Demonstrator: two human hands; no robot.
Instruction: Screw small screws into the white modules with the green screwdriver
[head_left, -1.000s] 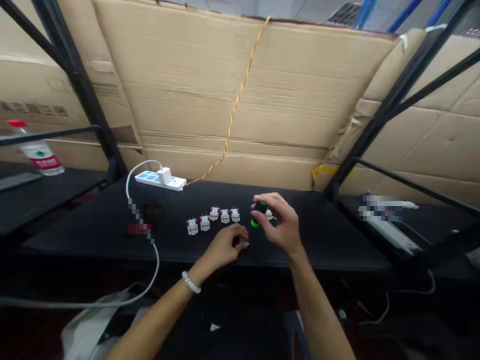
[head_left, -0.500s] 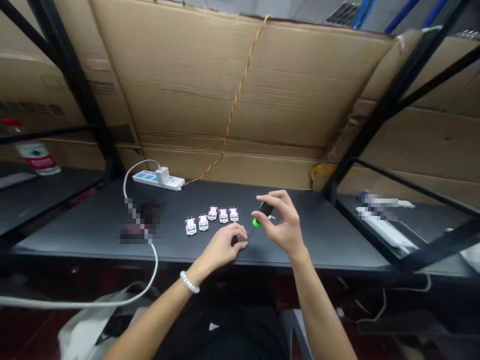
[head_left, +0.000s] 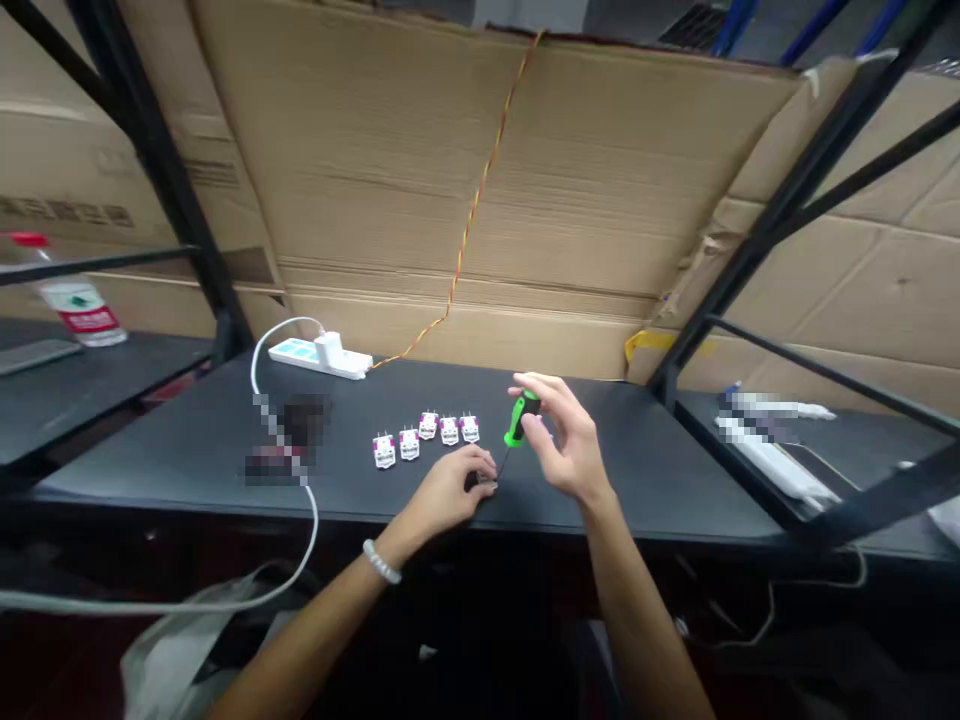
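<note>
My right hand [head_left: 564,440] pinches a small screwdriver [head_left: 517,425] with a green and black handle, nearly upright, its thin shaft pointing down toward my left hand. My left hand [head_left: 448,493] rests on the black table [head_left: 187,450] with its fingers closed on a small white part [head_left: 487,484] at the fingertips. A beaded bracelet [head_left: 380,563] is on my left wrist. Just beyond my left hand, several small white parts with pink marks [head_left: 426,436] lie in a row.
A white power strip [head_left: 319,357] with a charger and white cable lies at the table's back left. A red-yellow twisted wire [head_left: 472,210] runs up the cardboard wall. Black shelf posts stand on both sides; a bottle [head_left: 71,300] is far left.
My right hand has turned the screwdriver from tilted to nearly upright, tip lowered toward the part under my left fingers. My left hand has hardly moved.
</note>
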